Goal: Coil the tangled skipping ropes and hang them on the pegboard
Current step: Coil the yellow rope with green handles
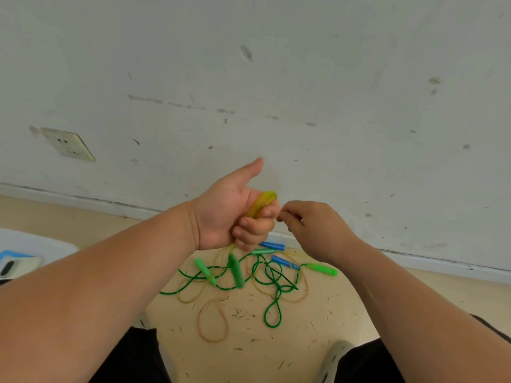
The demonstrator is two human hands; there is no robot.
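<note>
Left hand (pixel 235 214): raised in front of the wall, thumb sticking up, fingers curled tight round a bunch of yellow rope (pixel 264 201).
Yellow rope: the bunched loops stick out of the top of the fist. Thin strands drop from under the fist to the floor, where loose loops lie.
Right hand (pixel 312 228): just beside the left fist, with its fingertips drawn together near the left knuckles. I cannot tell whether they pinch a strand.
Green rope (pixel 278 291): tangled on the floor below both hands, crossing the yellow loops.
Green handles (pixel 204 268): 4 in view around the tangle; 1 of them, directly below the left fist, is blurred.
Blue handles (pixel 272 246): 2, on the wall side of the tangle.
Floor (pixel 276 355): pale, strewn with small dark scraps.
Wall (pixel 276 78): white and scuffed, with a socket (pixel 69 145) at the left.
Phone (pixel 11 268): lying at the left edge.
Shoe (pixel 334 355): white, at the bottom of the view.
</note>
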